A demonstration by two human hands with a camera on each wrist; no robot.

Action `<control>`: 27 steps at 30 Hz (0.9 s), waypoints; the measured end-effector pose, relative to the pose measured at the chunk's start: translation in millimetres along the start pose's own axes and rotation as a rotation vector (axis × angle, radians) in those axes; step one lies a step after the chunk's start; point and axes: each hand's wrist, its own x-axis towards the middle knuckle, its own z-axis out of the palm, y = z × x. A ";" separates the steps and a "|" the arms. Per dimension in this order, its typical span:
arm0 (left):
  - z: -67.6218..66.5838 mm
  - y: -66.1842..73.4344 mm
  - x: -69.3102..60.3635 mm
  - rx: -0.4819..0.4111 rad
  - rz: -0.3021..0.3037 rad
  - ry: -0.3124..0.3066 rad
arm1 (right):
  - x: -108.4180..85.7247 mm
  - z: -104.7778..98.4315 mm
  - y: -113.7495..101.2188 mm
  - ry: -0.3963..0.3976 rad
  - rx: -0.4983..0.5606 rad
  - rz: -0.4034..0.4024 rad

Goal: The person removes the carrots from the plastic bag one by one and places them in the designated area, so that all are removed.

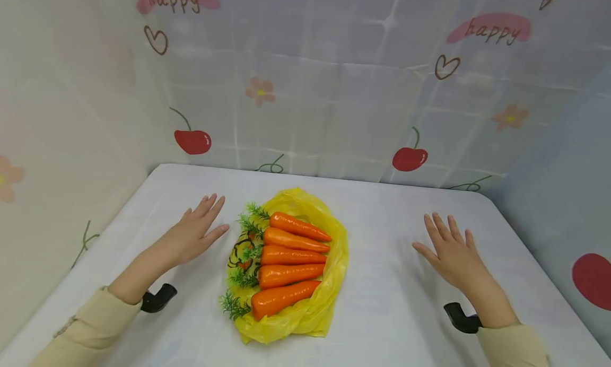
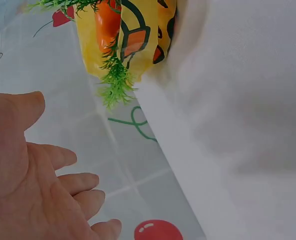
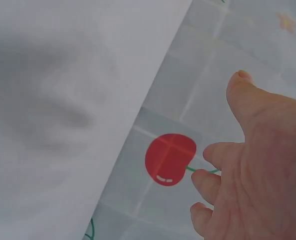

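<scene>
Several orange carrots (image 1: 292,255) with green leafy tops lie side by side on a yellow plastic bag (image 1: 338,261), tips pointing right. Left of them, the left hand (image 1: 194,236) hovers with spread fingers and holds nothing. Well to the right of the bag, the right hand (image 1: 455,254) is also held out, palm down, fingers apart and touching nothing. In the left wrist view the left hand (image 2: 43,185) is below the printed yellow bag (image 2: 90,47) and a leafy top (image 2: 117,87). Only the right hand (image 3: 257,165) shows in the right wrist view, beside the table edge.
A white table (image 1: 377,218) carries the bag. Behind it and at both sides hang pale curtains (image 1: 324,107) printed with cherries, flowers, hearts and words. A black strap piece (image 1: 159,298) is at the left wrist, another (image 1: 462,318) at the right wrist.
</scene>
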 end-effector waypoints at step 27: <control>8.2 34.8 -7.3 -0.104 0.049 0.002 | 13.4 -1.9 -73.1 0.079 -0.075 -0.118</control>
